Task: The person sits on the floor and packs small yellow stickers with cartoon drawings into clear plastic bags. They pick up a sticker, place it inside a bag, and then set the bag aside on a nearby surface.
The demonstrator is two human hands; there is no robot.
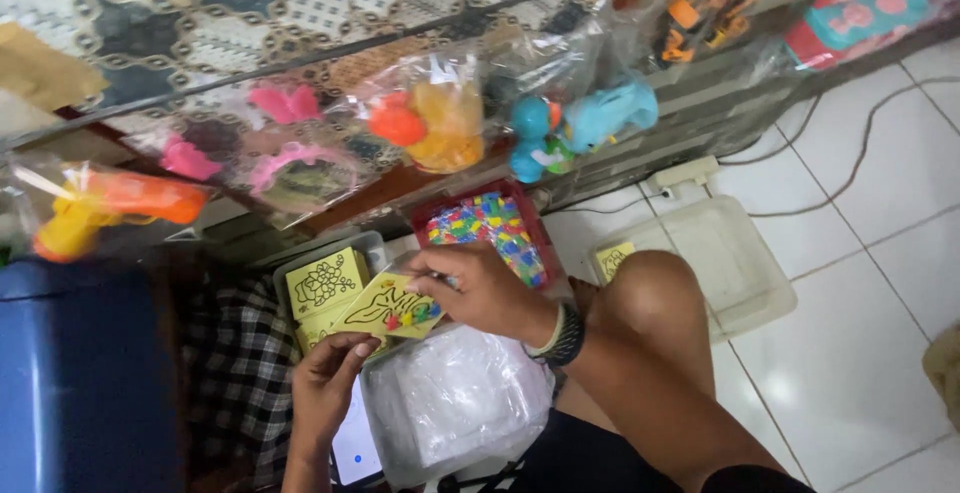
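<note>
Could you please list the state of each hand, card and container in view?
Right hand: pinching the top edge of the yellow picture card.
Left hand: supporting that card from below.
Yellow picture card: held, partly covered with coloured pieces.
Red tray: open, full of coloured pieces.
Clear lid: lying on the floor.

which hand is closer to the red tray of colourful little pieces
Right. The right hand holds the yellow card just beside the red tray, nearly touching its front edge. The left hand is lower, under the card, farther from the tray.
</note>
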